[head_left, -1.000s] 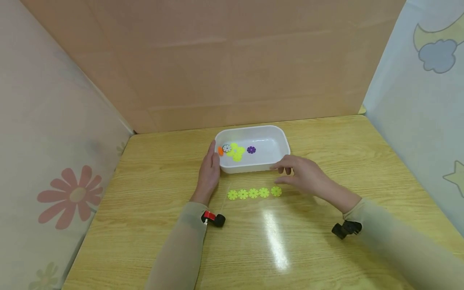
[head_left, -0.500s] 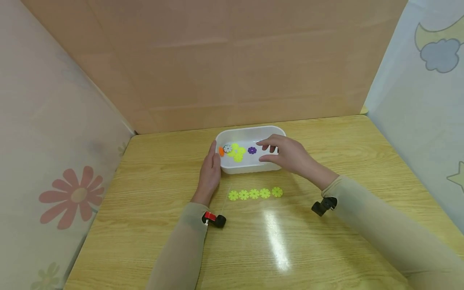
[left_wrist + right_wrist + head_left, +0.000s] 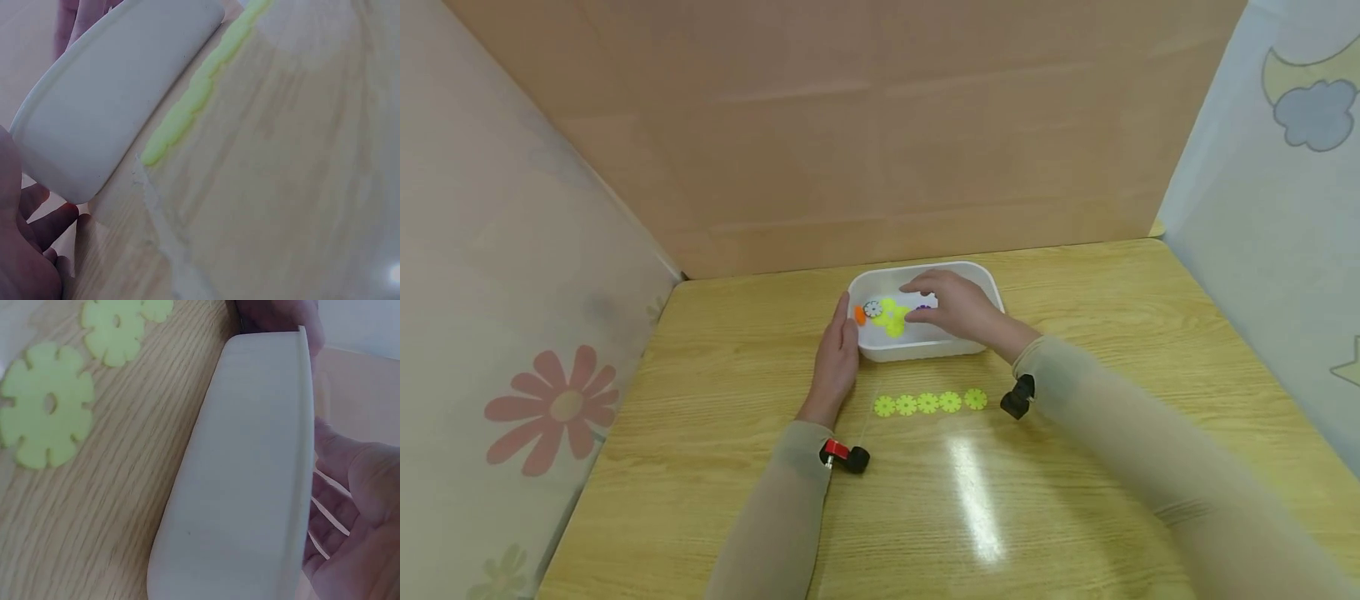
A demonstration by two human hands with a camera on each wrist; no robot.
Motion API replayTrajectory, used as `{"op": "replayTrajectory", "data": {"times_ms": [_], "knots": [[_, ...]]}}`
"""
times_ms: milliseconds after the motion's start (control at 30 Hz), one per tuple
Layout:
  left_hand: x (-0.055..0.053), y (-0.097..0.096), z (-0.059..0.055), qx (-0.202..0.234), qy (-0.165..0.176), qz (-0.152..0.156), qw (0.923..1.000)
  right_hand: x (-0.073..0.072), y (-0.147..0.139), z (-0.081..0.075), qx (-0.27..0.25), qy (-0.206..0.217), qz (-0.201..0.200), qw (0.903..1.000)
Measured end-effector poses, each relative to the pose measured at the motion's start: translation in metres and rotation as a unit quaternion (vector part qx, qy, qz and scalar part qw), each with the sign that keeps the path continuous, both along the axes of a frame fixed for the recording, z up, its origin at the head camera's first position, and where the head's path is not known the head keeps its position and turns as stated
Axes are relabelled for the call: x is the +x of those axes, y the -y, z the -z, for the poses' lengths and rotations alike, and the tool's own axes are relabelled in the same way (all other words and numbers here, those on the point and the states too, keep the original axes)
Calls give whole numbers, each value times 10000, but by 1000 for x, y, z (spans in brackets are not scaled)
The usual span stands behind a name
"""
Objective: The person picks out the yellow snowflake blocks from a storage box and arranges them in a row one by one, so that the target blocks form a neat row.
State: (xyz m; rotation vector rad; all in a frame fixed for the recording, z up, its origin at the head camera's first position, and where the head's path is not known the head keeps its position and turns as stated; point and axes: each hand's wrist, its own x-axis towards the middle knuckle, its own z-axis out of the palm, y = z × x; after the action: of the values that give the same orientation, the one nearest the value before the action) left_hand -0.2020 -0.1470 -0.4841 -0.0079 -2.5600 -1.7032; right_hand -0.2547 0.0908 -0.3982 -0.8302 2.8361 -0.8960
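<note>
At the left end of a white plastic tray (image 3: 917,351) is my left hand (image 3: 832,358), its fairly straight fingers resting along the outer wall. My right hand (image 3: 958,307) reaches over the tray's near rim, thumb and fingers spread apart with nothing seen between them. Inside the tray lie a cluster of yellow notched discs (image 3: 891,318), a white disc (image 3: 872,309) and an orange disc (image 3: 860,316). A purple disc (image 3: 923,308) is mostly hidden behind the right hand. In front of the tray runs a row of several yellow notched discs (image 3: 928,403), the rightmost slightly apart.
The wooden table (image 3: 722,350) is bounded by a brown back panel (image 3: 880,150) and pale printed side panels (image 3: 1270,208). A thin clear strip (image 3: 867,421) lies by the left end of the row. Each wrist wears a small black camera (image 3: 1018,397).
My right hand has moved left from the tray's near right corner to above its middle, now partly covering the purple disc. The left hand, tray and disc row stay put.
</note>
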Motion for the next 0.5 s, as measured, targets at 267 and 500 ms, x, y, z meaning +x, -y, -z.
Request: {"op": "replayTrajectory", "data": {"times_ms": [267, 500], "knots": [[0, 0, -1, 21, -35, 25, 10000, -13, 17, 10, 109, 354, -385, 9986], [-1, 0, 0, -29, -70, 25, 10000, -20, 24, 19, 348, 560, -668, 9956]]}}
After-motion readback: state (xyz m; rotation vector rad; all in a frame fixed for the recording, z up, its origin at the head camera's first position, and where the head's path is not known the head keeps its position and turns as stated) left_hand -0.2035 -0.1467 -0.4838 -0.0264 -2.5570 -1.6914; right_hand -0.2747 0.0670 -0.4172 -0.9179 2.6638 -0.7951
